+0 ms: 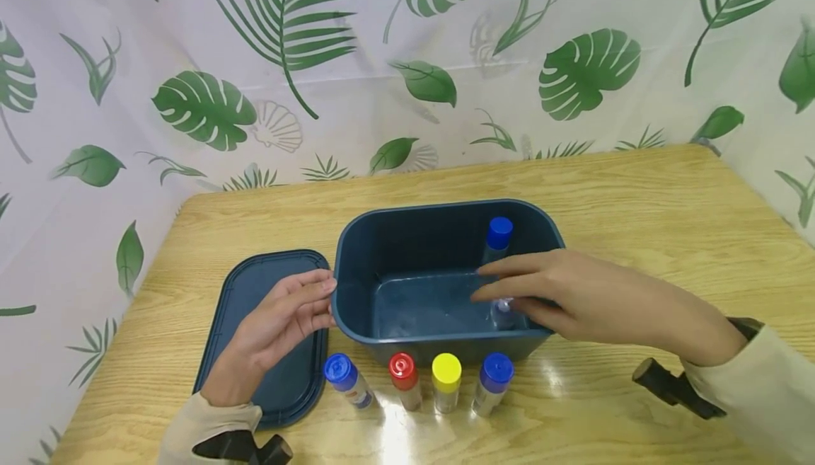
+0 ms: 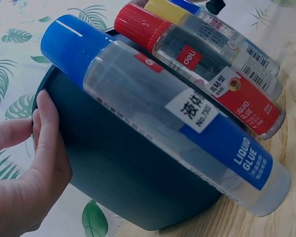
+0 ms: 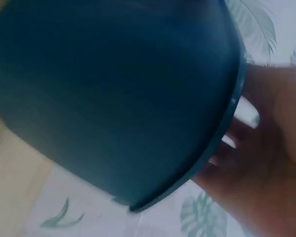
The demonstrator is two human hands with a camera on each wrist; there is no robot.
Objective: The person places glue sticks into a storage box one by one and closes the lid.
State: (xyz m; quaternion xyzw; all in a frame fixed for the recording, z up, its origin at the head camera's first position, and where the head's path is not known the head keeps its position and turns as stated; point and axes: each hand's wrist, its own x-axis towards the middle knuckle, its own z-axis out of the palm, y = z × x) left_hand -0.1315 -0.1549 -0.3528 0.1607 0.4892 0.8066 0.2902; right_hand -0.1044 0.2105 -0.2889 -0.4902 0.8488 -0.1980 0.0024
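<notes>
My left hand [image 1: 286, 316] holds the left rim of a dark blue plastic bin [image 1: 414, 343], its thumb at the edge and fingers along the outside, as the left wrist view also shows. Reaching over the right side of the bin is my right hand [image 1: 554, 291], fingers extended and loosely spread. Beneath those fingers is a clear glue bottle with a blue cap [image 1: 500, 233], the cap toward the back wall. The fingers hide its middle. In the right wrist view the bin's outer wall [image 3: 113, 98] covers the fingertips.
In front of the bin stand several liquid glue bottles: one blue-capped [image 1: 341, 371], one red-capped [image 1: 403, 371], one yellow-capped [image 1: 446, 373] and another blue-capped [image 1: 496, 373]. A dark blue lid [image 1: 267, 274] lies on the wooden table [image 1: 637, 217] to the left. A leaf-patterned cloth [image 1: 356, 47] hangs behind.
</notes>
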